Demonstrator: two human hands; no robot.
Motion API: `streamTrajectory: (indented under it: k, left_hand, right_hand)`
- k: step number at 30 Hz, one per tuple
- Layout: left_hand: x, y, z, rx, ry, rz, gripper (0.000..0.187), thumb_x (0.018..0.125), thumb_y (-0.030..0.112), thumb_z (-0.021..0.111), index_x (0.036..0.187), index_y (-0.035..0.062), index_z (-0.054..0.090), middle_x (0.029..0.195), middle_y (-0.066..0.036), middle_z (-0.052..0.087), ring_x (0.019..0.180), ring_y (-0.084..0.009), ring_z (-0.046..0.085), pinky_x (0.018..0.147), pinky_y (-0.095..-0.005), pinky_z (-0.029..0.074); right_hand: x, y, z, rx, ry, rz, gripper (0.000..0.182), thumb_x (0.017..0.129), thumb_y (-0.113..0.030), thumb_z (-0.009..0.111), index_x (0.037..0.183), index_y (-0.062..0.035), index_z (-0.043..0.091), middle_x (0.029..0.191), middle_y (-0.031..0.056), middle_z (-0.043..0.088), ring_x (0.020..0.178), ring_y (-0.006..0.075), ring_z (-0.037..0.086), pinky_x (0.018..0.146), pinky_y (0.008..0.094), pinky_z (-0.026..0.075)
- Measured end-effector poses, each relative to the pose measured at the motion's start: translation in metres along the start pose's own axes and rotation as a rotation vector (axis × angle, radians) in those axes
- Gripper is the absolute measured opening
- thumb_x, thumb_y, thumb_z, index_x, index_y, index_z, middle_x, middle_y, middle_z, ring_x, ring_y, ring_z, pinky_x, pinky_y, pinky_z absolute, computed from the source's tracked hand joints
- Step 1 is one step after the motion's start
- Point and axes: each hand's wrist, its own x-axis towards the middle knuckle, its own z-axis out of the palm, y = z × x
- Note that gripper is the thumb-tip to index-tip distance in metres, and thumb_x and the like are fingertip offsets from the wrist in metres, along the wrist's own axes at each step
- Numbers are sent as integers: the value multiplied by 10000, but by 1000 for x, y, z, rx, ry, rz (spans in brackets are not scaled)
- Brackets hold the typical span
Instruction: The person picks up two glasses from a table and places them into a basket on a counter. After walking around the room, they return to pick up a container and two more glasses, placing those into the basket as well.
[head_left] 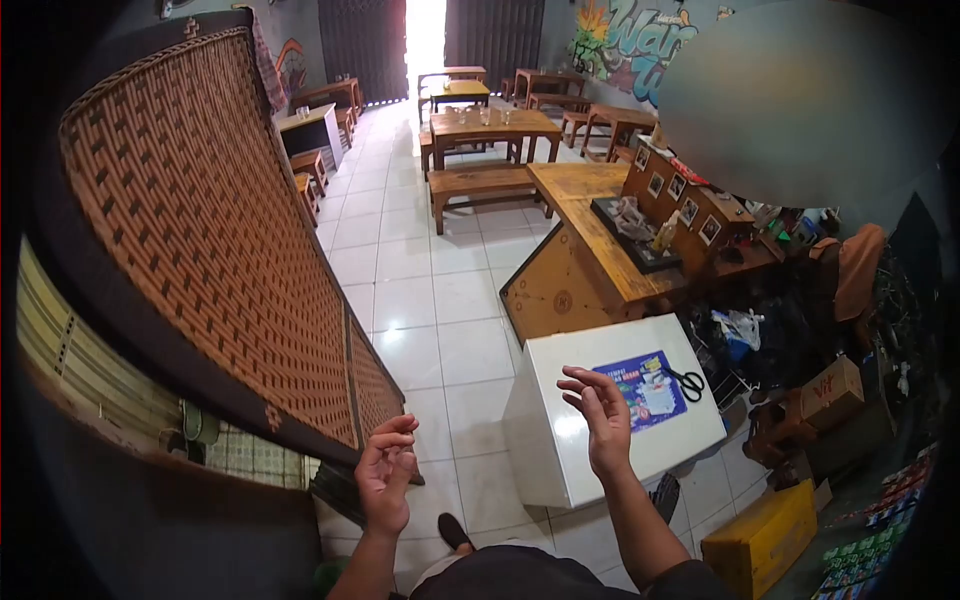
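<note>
Beside the right hand point(603, 425), blue printed sheet point(645, 390) partly hidden by scissors point(687, 383).

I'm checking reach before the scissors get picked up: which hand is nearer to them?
The right. The right hand is over the white cabinet, just left of the scissors; the left hand is farther left, beyond the cabinet's edge.

L hand point(386, 470) nr woven screen point(215, 200), R hand point(603, 420) above white box point(572, 455) w/ scissors point(687, 383) (blk handles) on top.
</note>
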Motion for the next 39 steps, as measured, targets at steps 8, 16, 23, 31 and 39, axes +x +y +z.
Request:
streamTrajectory:
  k: [8, 16, 23, 31, 39]
  left_hand:
    - [91, -30, 3, -21, -62, -14, 101, 937, 178, 557, 930, 81, 527, 1204, -129, 550, 1145, -219, 501, 988, -386, 363]
    - [190, -82, 51, -35, 34, -21, 151, 970, 215, 507, 931, 69, 507, 1164, -109, 557, 1112, -210, 524, 959, -369, 386]
    - [266, -112, 89, 27, -56, 51, 140, 976, 196, 505, 943, 60, 494, 1129, -101, 556, 1102, -209, 530, 966, -363, 389]
    - [334, -145, 94, 51, -39, 52, 144, 990, 217, 477, 939, 83, 496, 1084, -67, 558, 1103, -225, 541, 959, -397, 396]
    - [435, -175, 62, 40, -106, 72, 148, 987, 229, 481, 923, 97, 494, 1059, -50, 554, 1101, -226, 536, 967, -397, 383]
  right_hand:
    - [44, 10, 6, -3, 138, 27, 244, 976, -127, 476, 1185, -32, 559, 1224, 121, 590, 1096, 218, 581, 948, 365, 452]
    - [112, 38, -51, 5, 281, 63, 250, 989, -149, 458, 1190, -30, 545, 1228, 120, 582, 1100, 205, 568, 960, 355, 451]
    - [196, 49, -76, 43, 289, 40, 244, 989, -140, 456, 1186, -30, 551, 1227, 115, 583, 1109, 193, 562, 969, 344, 441]
    - [274, 78, -60, 50, 175, 44, 270, 984, -130, 451, 1227, -49, 536, 1271, 89, 566, 1130, 170, 546, 968, 318, 416]
    - [348, 108, -25, 51, 241, 49, 284, 989, -152, 444, 1242, -56, 529, 1277, 79, 555, 1152, 163, 524, 981, 315, 397]
